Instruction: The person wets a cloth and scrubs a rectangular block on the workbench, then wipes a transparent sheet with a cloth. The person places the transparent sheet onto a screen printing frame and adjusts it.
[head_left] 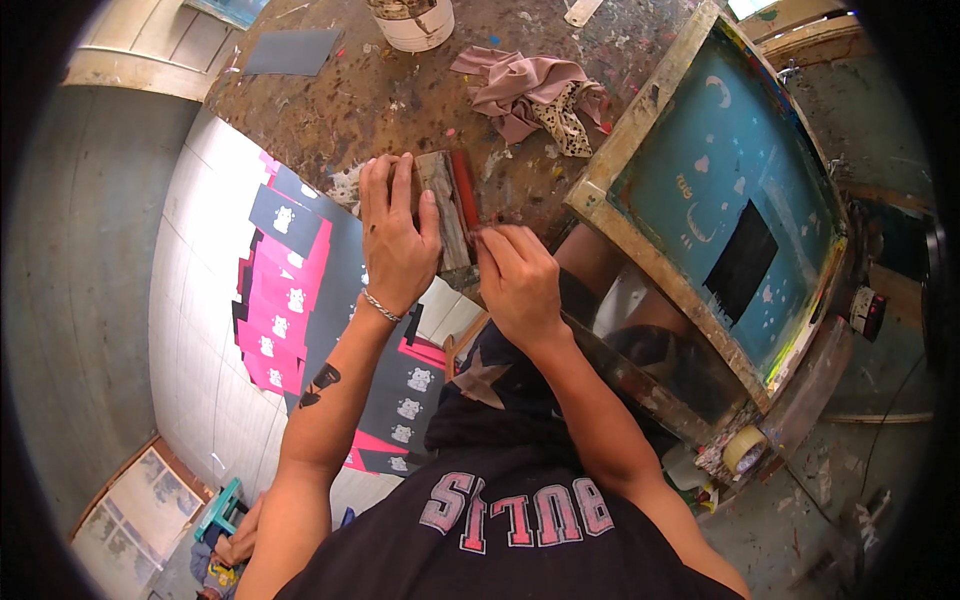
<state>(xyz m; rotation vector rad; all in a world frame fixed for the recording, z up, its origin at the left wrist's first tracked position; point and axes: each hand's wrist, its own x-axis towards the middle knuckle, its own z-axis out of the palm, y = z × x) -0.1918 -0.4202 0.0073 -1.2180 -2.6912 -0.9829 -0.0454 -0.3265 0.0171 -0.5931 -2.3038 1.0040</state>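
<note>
A squeegee with a worn wooden handle [449, 215] and a red blade [463, 190] lies on the stained tabletop in front of me. My left hand [398, 245] rests over the left side of the wood, its fingers pointing away from me and its thumb along the top, holding it. At the blade's near end, the fingers of my right hand [520, 280] are curled and pinched together. What sits between those fingertips is too small to make out.
Right of me leans a wooden-framed printing screen [680, 300] with blue mesh and a black patch. A crumpled pink rag [525, 85], a paint-smeared white bucket [415, 25] and a grey sheet [292, 52] lie beyond. Printed pink and dark cards [275, 320] spread at left. Tape roll [744, 450] hangs lower right.
</note>
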